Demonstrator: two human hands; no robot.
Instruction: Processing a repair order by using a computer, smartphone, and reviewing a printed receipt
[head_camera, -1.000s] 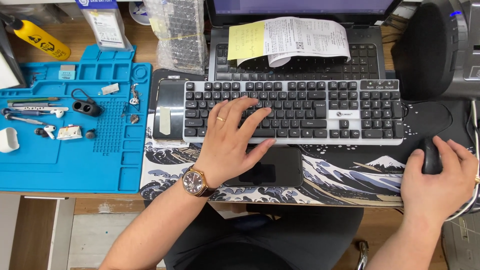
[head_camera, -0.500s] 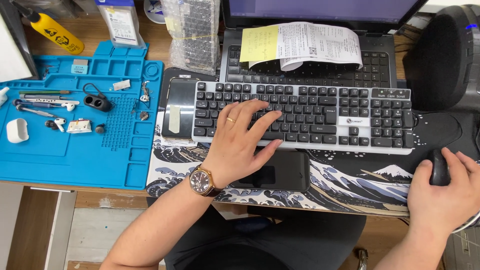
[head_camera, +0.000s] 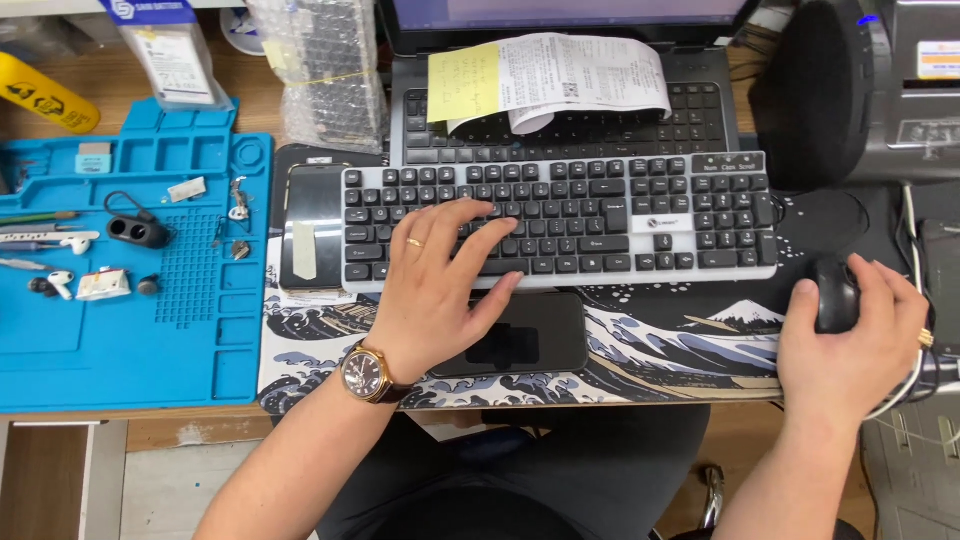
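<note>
Head view, looking down at a desk: the left hand (head_camera: 432, 295) lies palm down with fingers spread over the left half of a grey keyboard with black keys (head_camera: 560, 222), fingertips on the keys, thumb stretched toward the front edge; it grasps nothing; a ring sits on one finger and a brown wristwatch (head_camera: 368, 372) on the wrist. The right hand (head_camera: 853, 345) is cupped over a black mouse (head_camera: 834, 293) at the right end of a wave-patterned desk mat (head_camera: 660, 345), fingers curled loosely round the mouse body. The keyboard rests across the upper part of the mat, just in front of a laptop keyboard (head_camera: 590, 130) that bears a yellow note (head_camera: 464, 83) and a white printed slip (head_camera: 580, 75). A dark phone (head_camera: 520, 335) lies face up on the mat, touching the front edge of the grey keyboard, partly under the left palm; a second phone (head_camera: 312, 225) lies just left of the keyboard. Left of the mat, a blue work mat (head_camera: 130, 340) carries small tools, white earbuds (head_camera: 60, 282) and a small black case (head_camera: 135, 230); a bubble-wrap bundle (head_camera: 320, 75) stands behind.
</note>
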